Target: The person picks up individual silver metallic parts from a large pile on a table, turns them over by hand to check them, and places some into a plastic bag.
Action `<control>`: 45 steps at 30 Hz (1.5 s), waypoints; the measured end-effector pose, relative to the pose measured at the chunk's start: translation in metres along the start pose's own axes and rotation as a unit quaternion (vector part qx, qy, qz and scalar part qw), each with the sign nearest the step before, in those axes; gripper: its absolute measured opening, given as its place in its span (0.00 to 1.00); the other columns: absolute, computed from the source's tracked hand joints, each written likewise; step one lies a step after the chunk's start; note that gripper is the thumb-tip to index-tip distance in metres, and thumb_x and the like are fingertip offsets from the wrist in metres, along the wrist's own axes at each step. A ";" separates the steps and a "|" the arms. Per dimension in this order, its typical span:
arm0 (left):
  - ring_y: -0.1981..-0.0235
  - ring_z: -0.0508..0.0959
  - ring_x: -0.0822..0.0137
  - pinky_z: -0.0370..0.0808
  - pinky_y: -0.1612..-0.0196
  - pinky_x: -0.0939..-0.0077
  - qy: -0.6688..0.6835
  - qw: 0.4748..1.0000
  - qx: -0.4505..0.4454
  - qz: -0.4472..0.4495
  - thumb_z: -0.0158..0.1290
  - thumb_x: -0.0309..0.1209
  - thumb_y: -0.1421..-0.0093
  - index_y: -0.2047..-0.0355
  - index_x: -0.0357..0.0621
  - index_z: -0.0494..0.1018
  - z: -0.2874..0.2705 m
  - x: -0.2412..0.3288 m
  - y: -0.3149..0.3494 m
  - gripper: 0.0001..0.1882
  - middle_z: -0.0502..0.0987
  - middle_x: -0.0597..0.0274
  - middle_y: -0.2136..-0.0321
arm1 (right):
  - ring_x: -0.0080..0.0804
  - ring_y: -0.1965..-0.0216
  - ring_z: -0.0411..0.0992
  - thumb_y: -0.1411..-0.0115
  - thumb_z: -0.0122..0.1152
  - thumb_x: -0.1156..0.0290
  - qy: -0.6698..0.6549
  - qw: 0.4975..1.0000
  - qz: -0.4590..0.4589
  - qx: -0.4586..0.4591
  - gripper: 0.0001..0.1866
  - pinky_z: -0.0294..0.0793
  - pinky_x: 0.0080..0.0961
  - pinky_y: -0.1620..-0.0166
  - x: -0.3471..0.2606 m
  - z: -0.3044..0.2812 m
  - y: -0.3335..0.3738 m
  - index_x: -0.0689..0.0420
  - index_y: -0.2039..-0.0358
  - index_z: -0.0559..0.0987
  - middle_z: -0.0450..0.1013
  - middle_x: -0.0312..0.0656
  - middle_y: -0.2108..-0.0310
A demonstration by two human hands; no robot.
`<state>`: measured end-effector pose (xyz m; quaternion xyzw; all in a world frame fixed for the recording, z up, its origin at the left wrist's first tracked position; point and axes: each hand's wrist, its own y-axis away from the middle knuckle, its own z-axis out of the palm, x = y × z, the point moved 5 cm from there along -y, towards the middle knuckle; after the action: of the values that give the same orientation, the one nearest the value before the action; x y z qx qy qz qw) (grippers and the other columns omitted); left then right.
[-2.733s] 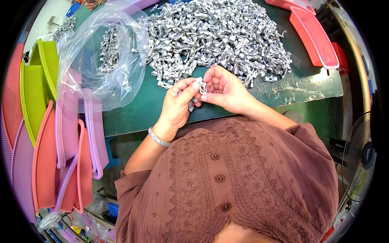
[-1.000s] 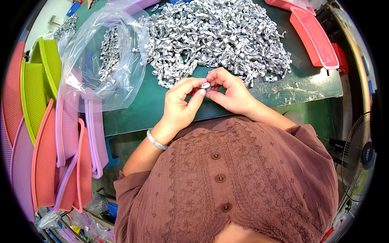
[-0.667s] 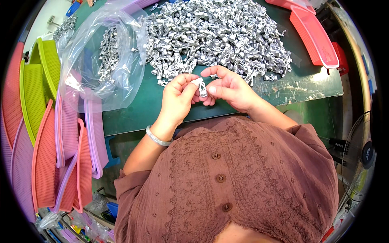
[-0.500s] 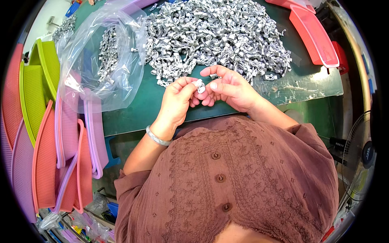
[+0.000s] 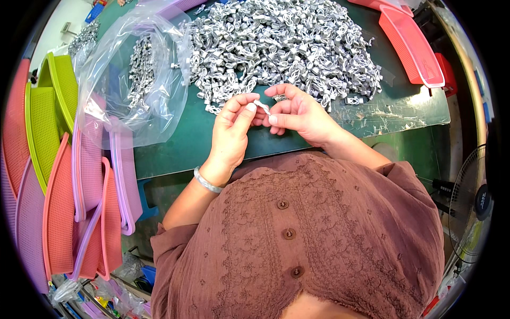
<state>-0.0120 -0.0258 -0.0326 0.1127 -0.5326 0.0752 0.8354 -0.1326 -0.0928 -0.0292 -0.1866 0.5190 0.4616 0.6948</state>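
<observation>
Between my hands is a small grey-white plastic piece [image 5: 262, 107], slim and slanted. My left hand [image 5: 232, 121] pinches its upper end between thumb and fingers. The thumb and fingertips of my right hand [image 5: 305, 118] close on its lower end. Part of another grey piece [image 5: 279, 98] shows by the right index finger; whether it is held or lies on the table I cannot tell. Just beyond my hands spreads a large heap of similar grey looped pieces [image 5: 281, 48] on the green table [image 5: 196, 151].
At the left, a clear plastic bag [image 5: 101, 69] stands open with grey pieces in it. Green [image 5: 42, 119], salmon [image 5: 59, 212] and purple baskets [image 5: 32, 228] are stacked beside the table. A pink basket [image 5: 411, 48] sits at the far right, a fan [image 5: 467, 207] below it.
The piece has turned from a rounded end facing up to a slim slanted side. My right thumb and fingers have closed onto its lower end, and my left thumb has straightened.
</observation>
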 end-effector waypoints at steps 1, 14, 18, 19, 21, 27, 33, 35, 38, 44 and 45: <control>0.67 0.74 0.71 0.71 0.61 0.77 0.020 1.000 0.000 -0.016 0.43 0.29 0.39 0.58 0.39 0.68 0.000 -0.002 0.000 0.10 0.75 0.58 0.67 | 0.21 0.74 0.69 0.48 0.58 0.77 0.023 0.999 -0.030 0.011 0.24 0.69 0.16 0.67 0.000 -0.001 -0.001 0.60 0.52 0.61 0.70 0.37 0.74; 0.66 0.73 0.67 0.72 0.60 0.69 0.128 0.984 0.044 -0.116 0.43 0.29 0.39 0.58 0.38 0.66 -0.012 -0.011 0.002 0.11 0.72 0.60 0.71 | 0.27 0.68 0.68 0.52 0.59 0.76 0.601 0.736 -0.272 0.151 0.14 0.67 0.22 0.64 -0.040 -0.010 0.009 0.58 0.63 0.73 0.70 0.36 0.70; 0.72 0.71 0.71 0.73 0.63 0.71 0.114 0.981 0.066 -0.140 0.45 0.31 0.40 0.60 0.40 0.66 -0.012 -0.012 0.003 0.11 0.69 0.66 0.76 | 0.38 0.55 0.62 0.57 0.61 0.71 0.740 0.597 -0.271 0.152 0.13 0.61 0.34 0.54 -0.038 -0.001 0.008 0.57 0.68 0.75 0.67 0.40 0.59; 0.73 0.71 0.72 0.72 0.64 0.72 0.098 0.983 0.059 -0.142 0.45 0.31 0.41 0.60 0.40 0.67 -0.011 -0.012 0.003 0.11 0.68 0.67 0.76 | 0.39 0.53 0.61 0.57 0.61 0.71 0.754 0.581 -0.266 0.153 0.12 0.59 0.34 0.52 -0.037 0.002 0.007 0.57 0.68 0.75 0.66 0.41 0.57; 0.75 0.70 0.74 0.72 0.67 0.75 0.066 0.986 0.045 -0.146 0.47 0.30 0.42 0.60 0.40 0.67 -0.011 -0.013 0.004 0.10 0.68 0.68 0.76 | 0.40 0.52 0.59 0.57 0.60 0.71 0.762 0.572 -0.263 0.151 0.11 0.57 0.36 0.51 -0.033 0.002 0.003 0.57 0.70 0.75 0.65 0.41 0.56; 0.79 0.68 0.78 0.70 0.73 0.81 0.012 0.985 0.050 -0.166 0.51 0.27 0.45 0.62 0.41 0.69 -0.011 -0.015 0.006 0.10 0.68 0.71 0.79 | 0.38 0.54 0.60 0.57 0.58 0.73 0.734 0.596 -0.295 0.136 0.05 0.58 0.35 0.53 -0.031 0.005 0.001 0.57 0.76 0.76 0.67 0.41 0.58; 0.82 0.63 0.84 0.60 0.80 0.90 -0.035 0.994 0.037 -0.096 0.55 0.25 0.49 0.64 0.40 0.69 -0.006 -0.006 0.007 0.11 0.66 0.74 0.80 | 0.27 0.65 0.68 0.51 0.59 0.76 0.413 0.877 -0.229 0.085 0.04 0.67 0.24 0.62 -0.034 -0.003 -0.002 0.60 0.73 0.77 0.71 0.38 0.68; 0.82 0.60 0.84 0.58 0.80 0.90 -0.096 0.995 0.018 -0.003 0.57 0.25 0.49 0.66 0.41 0.70 0.000 0.003 0.006 0.10 0.66 0.75 0.81 | 0.22 0.68 0.70 0.49 0.59 0.76 0.264 0.947 -0.176 0.057 0.05 0.68 0.19 0.64 -0.028 -0.002 -0.003 0.61 0.70 0.77 0.72 0.37 0.70; 0.81 0.59 0.86 0.57 0.79 0.92 -0.203 0.975 -0.001 0.094 0.56 0.24 0.49 0.68 0.40 0.71 0.005 0.016 0.009 0.08 0.66 0.77 0.80 | 0.18 0.68 0.70 0.47 0.57 0.77 0.167 0.966 -0.194 0.021 0.05 0.69 0.15 0.64 -0.020 0.001 -0.003 0.61 0.68 0.77 0.74 0.36 0.70; 0.81 0.61 0.85 0.59 0.79 0.90 -0.335 0.923 0.000 0.189 0.57 0.26 0.49 0.72 0.40 0.72 0.010 0.030 0.011 0.06 0.68 0.74 0.81 | 0.17 0.70 0.70 0.46 0.56 0.77 0.154 0.968 -0.199 0.024 0.05 0.70 0.14 0.66 -0.020 0.004 -0.002 0.62 0.67 0.77 0.74 0.36 0.71; 0.81 0.62 0.84 0.60 0.79 0.88 -0.348 0.916 0.001 0.198 0.57 0.28 0.49 0.73 0.40 0.72 0.011 0.032 0.012 0.06 0.68 0.73 0.82 | 0.18 0.70 0.71 0.45 0.55 0.76 0.150 0.973 -0.175 0.014 0.06 0.70 0.15 0.67 -0.018 0.004 -0.003 0.62 0.66 0.76 0.74 0.37 0.71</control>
<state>-0.0111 -0.0175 0.0022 0.0247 -0.8008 0.1961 0.5653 -0.1285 -0.0997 -0.0128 -0.3321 0.5827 0.2924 0.6817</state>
